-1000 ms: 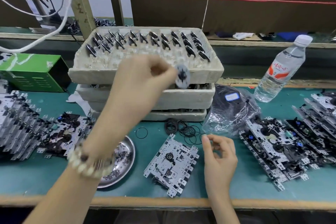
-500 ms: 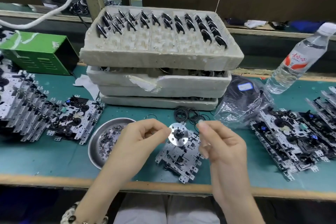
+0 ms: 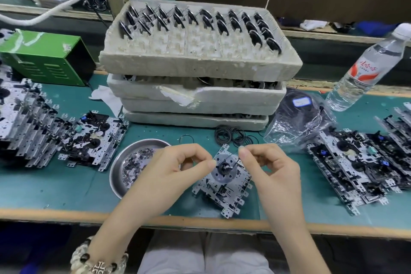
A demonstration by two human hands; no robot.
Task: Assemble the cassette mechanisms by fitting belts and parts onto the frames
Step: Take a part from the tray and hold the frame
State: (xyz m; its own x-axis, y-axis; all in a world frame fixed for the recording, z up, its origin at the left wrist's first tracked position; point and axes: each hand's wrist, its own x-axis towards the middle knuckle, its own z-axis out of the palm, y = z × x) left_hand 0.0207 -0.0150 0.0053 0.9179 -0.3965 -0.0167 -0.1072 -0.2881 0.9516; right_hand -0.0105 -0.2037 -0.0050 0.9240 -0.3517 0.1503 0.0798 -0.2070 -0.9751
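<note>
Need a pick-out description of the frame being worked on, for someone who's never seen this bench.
Find the foam trays stacked mid-bench; straight in front, by the bench's front edge, one frame lies between the left hand and right hand. Unlike the mechanisms heaped at both sides, it lies alone, under a disc the left hand pinches and a thin belt the right pinches.
</note>
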